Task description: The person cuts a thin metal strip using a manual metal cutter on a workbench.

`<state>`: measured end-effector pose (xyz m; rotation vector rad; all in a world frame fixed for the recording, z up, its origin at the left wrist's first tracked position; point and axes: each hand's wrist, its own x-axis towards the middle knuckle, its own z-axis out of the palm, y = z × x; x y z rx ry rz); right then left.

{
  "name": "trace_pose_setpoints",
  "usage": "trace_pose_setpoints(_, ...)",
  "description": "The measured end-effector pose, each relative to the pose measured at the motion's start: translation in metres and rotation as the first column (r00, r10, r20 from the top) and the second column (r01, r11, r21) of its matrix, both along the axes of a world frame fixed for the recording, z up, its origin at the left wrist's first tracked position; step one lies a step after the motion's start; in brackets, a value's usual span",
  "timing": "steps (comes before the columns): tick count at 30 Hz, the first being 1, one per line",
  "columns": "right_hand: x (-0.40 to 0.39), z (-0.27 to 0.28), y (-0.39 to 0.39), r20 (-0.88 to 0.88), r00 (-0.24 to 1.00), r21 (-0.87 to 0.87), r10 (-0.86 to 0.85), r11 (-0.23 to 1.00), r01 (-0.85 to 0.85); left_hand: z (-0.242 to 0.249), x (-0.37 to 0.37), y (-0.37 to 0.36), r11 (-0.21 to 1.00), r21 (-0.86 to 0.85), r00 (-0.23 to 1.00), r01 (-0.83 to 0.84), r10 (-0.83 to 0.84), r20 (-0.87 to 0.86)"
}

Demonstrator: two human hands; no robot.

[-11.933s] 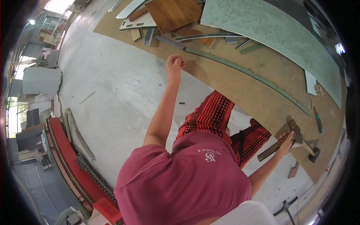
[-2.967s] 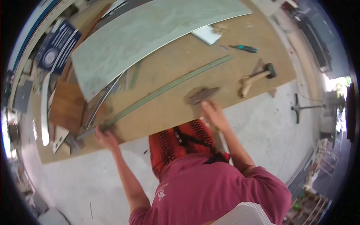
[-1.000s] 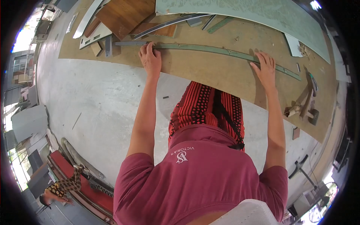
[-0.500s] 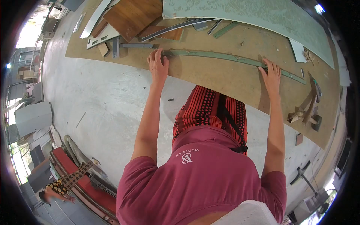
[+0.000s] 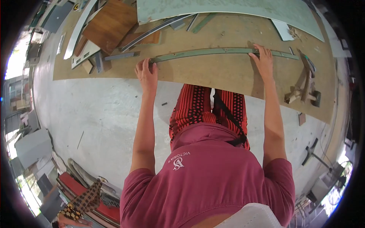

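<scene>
A long narrow green strip (image 5: 213, 51) lies across the brown tabletop (image 5: 197, 72), nearly parallel to its front edge. At its left end, my left hand (image 5: 146, 74) grips the strip between thumb and fingers. My right hand (image 5: 263, 60) holds it nearer the right end, with a short length sticking out beyond the fingers. A grey strip (image 5: 122, 56) rests just behind my left hand. To the right of my right hand lie a tool with a green part (image 5: 310, 62) and a hammer (image 5: 306, 95).
Brown wooden boards (image 5: 110, 26) are piled at the back left. A large pale green panel (image 5: 228, 8) covers the back. A white offcut (image 5: 282, 29) lies behind my right hand. Another person (image 5: 72, 212) is at the lower left, beyond the floor (image 5: 102, 114).
The view has shifted and turned, so the table appears rotated. Both hands still hold the strip, whose right end now appears higher and whose left end lower.
</scene>
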<state>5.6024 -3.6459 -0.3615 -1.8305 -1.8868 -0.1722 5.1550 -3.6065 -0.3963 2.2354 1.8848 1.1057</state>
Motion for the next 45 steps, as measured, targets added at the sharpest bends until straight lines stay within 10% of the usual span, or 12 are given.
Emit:
trace_pose_setpoints(9,-0.036,0.043,-0.034,-0.028,0.997,0.103,-0.077,0.991,0.079,0.025,0.001,0.008,0.996,0.034,0.980,-0.082,0.074,0.187)
trace_pose_setpoints(13,-0.077,0.040,-0.061,-0.379,0.924,-0.140,-0.057,0.990,0.003,0.053,0.013,0.024,0.998,0.027,0.985,-0.054,0.049,0.167)
trace_pose_setpoints(21,-0.140,0.010,-0.069,-0.519,0.853,-0.191,0.042,0.968,-0.164,0.042,0.054,0.015,0.882,-0.206,0.897,0.424,-0.377,0.230)
trace_pose_setpoints(28,-0.140,-0.012,-0.056,-0.394,0.917,-0.094,0.056,0.990,-0.101,0.015,0.060,0.010,0.949,-0.110,0.951,0.296,-0.282,0.127)
trace_pose_setpoints(34,-0.148,-0.007,-0.057,-0.395,0.918,-0.095,0.038,0.992,-0.082,0.054,0.034,0.019,0.991,-0.019,0.910,0.131,-0.113,0.400)
trace_pose_setpoints(37,-0.148,-0.009,-0.057,-0.360,0.933,-0.102,0.023,0.993,-0.064,0.041,-0.029,0.057,0.996,0.084,0.965,0.017,-0.039,0.261)
trace_pose_setpoints(39,-0.146,-0.010,-0.056,-0.382,0.923,-0.061,0.049,0.995,-0.078,0.011,-0.062,0.070,0.998,-0.019,0.991,-0.054,0.051,-0.121)
trace_pose_setpoints(45,-0.144,-0.011,-0.056,-0.349,0.936,-0.068,0.040,0.995,-0.067,0.018,-0.084,0.072,0.998,-0.032,0.958,0.052,-0.059,-0.279)
